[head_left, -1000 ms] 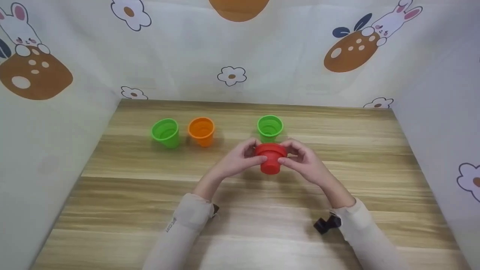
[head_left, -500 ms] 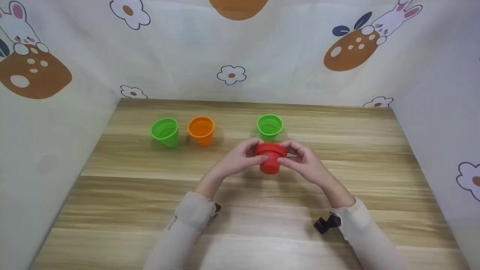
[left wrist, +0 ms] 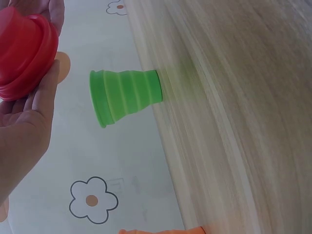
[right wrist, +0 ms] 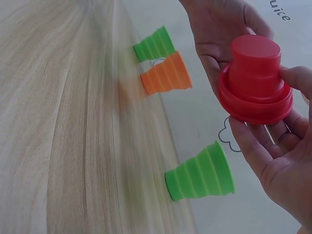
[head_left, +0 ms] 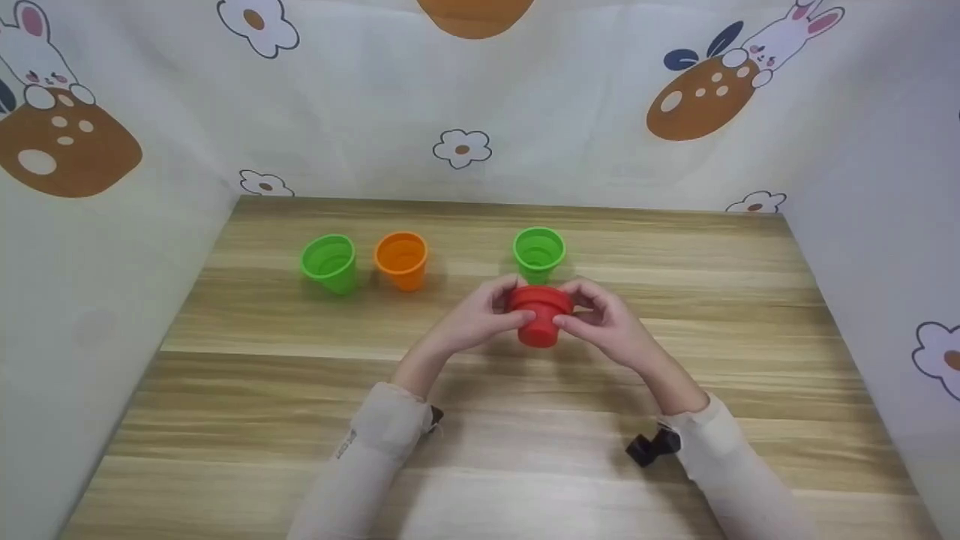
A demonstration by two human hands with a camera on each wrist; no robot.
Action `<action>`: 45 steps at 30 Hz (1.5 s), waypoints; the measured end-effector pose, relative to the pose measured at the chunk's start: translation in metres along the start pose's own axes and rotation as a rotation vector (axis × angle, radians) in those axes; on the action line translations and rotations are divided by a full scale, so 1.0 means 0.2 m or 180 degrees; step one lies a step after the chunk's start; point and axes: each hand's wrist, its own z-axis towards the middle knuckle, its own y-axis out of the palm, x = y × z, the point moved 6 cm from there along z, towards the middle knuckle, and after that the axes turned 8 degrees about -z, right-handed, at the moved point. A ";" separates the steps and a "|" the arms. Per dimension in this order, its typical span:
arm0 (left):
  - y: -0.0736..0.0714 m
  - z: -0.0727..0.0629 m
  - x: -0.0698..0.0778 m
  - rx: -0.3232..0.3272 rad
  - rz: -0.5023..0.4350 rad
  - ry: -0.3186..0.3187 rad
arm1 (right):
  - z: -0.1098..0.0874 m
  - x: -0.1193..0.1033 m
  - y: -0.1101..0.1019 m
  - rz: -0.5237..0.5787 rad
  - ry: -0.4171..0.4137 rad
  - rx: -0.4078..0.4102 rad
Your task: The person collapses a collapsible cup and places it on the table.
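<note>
So the left hand (head_left: 484, 321) and right hand (head_left: 609, 327) both have a grip on the red cup (head_left: 539, 330), held above the desk (head_left: 525, 457), nearer than the right-side green cup (head_left: 538, 253). Two-sided pinch probably keeps it steady.

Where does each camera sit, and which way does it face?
Head: on the head, looking forward, down at the table; left hand, right hand, sleeves show.
Left wrist: on that wrist, facing the red cup and backdrop; both hands show.
Right wrist: on that wrist, facing likewise; both hands show.
Both wrist views share the red cup and orange cup.
</note>
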 end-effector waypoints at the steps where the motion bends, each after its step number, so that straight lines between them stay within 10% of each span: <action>1: 0.00 0.00 0.00 0.0000 0.0005 -0.0002 | 0.00 0.00 0.00 -0.0001 0.0001 0.0004; 45: 0.00 0.01 -0.02 0.0126 -0.0067 -0.0016 | 0.00 0.01 0.00 -0.0314 0.0059 0.0305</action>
